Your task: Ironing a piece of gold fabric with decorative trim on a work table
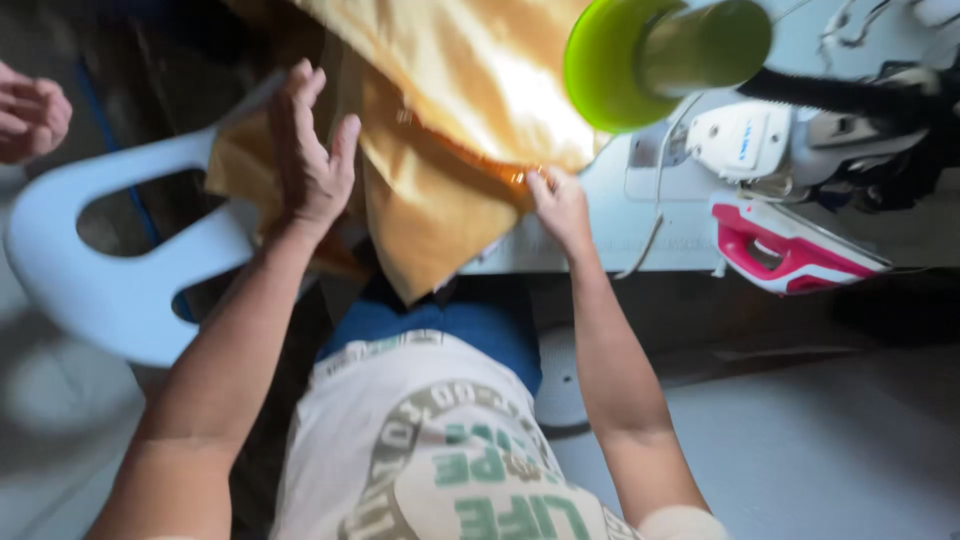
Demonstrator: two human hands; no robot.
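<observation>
A golden cloth (450,110) is held up over the lap and over the edge of a white table (600,235). The left hand (312,150) is laid flat against the cloth, fingers stretched and a little apart. The right hand (558,205) is pinched on the lower edge of the cloth, fingers together. A green spool (640,55) is seen blurred near the camera. On the table, a white sewing machine (760,140) and a pink and white iron (790,250) are placed. A pale blue plastic chair (110,270) stands at the left, and another person's hand (30,110) is seen beside it. The floor (820,440) is pale.
</observation>
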